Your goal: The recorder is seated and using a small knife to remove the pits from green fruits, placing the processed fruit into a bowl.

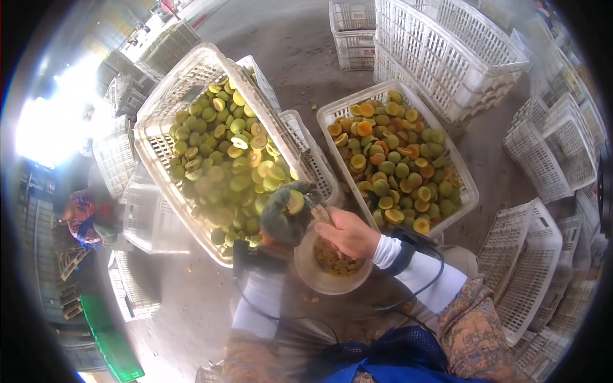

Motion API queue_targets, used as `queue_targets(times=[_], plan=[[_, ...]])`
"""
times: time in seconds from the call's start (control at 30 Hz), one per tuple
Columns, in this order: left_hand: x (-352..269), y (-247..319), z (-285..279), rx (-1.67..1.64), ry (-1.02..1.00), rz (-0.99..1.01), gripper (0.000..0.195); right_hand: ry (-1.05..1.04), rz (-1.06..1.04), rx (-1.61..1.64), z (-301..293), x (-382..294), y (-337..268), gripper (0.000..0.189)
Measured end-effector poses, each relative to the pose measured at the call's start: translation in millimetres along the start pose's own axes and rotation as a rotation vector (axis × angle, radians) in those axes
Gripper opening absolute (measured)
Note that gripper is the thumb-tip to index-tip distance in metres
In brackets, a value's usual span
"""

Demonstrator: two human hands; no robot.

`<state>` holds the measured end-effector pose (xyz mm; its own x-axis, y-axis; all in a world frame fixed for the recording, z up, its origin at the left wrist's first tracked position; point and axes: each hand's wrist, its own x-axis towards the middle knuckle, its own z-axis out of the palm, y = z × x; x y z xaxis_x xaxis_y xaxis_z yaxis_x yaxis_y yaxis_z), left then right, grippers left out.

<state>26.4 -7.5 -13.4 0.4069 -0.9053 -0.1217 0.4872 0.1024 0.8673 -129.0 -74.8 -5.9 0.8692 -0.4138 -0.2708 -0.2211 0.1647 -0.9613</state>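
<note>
My left hand [281, 218], in a dark grey-green glove, holds a halved green fruit [295, 202] with its pale cut face showing. Bare-skinned, my right hand [349, 233] grips the wooden handle of a small metal-tipped tool [320, 213], whose tip is close to the fruit half. Under my hands stands a pale round bucket [306, 275] with small yellowish pieces [333, 258] inside. A tilted white plastic crate [165, 112] full of halved green fruit [220, 158] lies at the left. Another white crate [471, 194] at the right holds green and orange fruit halves [392, 163].
Stacked white crates [445, 57] rise behind the right crate, and more crates [522, 268] stand at the far right. At the left are further crates [153, 215], wooden pallets [72, 258], a green panel [110, 340] and a blurred person [88, 218]. Cables run along both my forearms.
</note>
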Motion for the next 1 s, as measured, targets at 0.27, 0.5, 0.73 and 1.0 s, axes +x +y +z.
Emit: queue_targets(times=[0.27,0.5,0.73,1.0], plan=[[3.7,1.2,17.4,0.011,0.030,-0.001,0.052,0.124,-0.128,-0.172,-5.1,-1.4,-8.1,0.028],[-1.3,-5.7,27.8,0.552,0.032,0.246,0.045,0.264,-0.176,-0.275,5.1,-1.9,-6.7,0.028],[-4.8,-1.3,27.2,0.834,-0.101,0.406,0.041,0.197,-0.021,-0.568,7.3,-3.9,-9.7,0.028],[-3.3,0.0,20.4,0.604,0.126,0.153,0.056,0.105,-0.141,-0.174,15.2,2.5,5.3,0.026]])
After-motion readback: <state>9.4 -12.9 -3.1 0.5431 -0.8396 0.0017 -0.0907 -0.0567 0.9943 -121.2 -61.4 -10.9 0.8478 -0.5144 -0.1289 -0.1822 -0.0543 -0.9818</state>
